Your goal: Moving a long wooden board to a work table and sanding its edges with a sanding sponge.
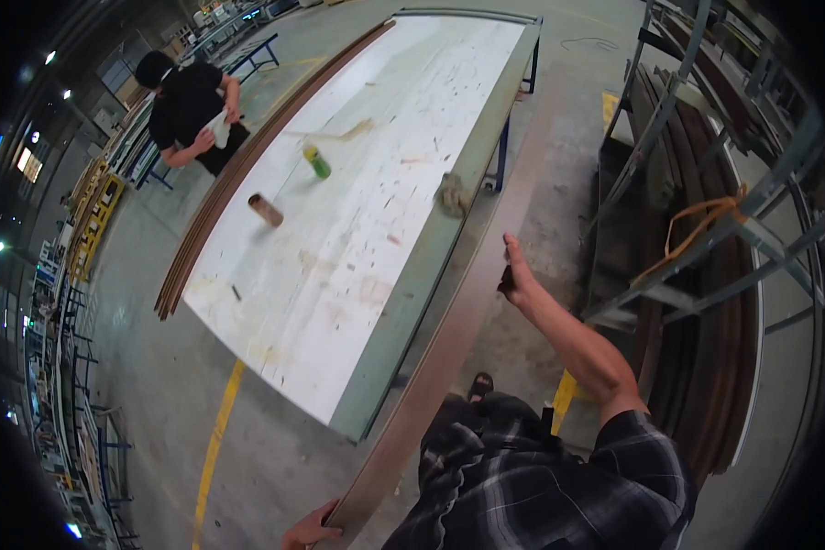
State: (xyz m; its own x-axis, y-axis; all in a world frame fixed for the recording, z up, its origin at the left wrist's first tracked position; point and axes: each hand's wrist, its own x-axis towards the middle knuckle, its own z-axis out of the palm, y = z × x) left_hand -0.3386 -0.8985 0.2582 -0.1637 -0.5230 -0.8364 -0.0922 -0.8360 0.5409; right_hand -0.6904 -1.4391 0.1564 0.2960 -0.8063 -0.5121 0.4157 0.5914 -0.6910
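While gripped at both ends, long thin brown metal strip [449,339] runs beside white-topped table [403,275]. Right hand [515,273] fingers clasp its far part; left hand [310,530] fingers hold its near end.

I wear a black, grey and white plaid shirt [559,486] with short sleeves, the right sleeve [642,449] ending above my elbow. My forearms are bare, both hands ungloved, and a dark sandal [480,385] shows below.
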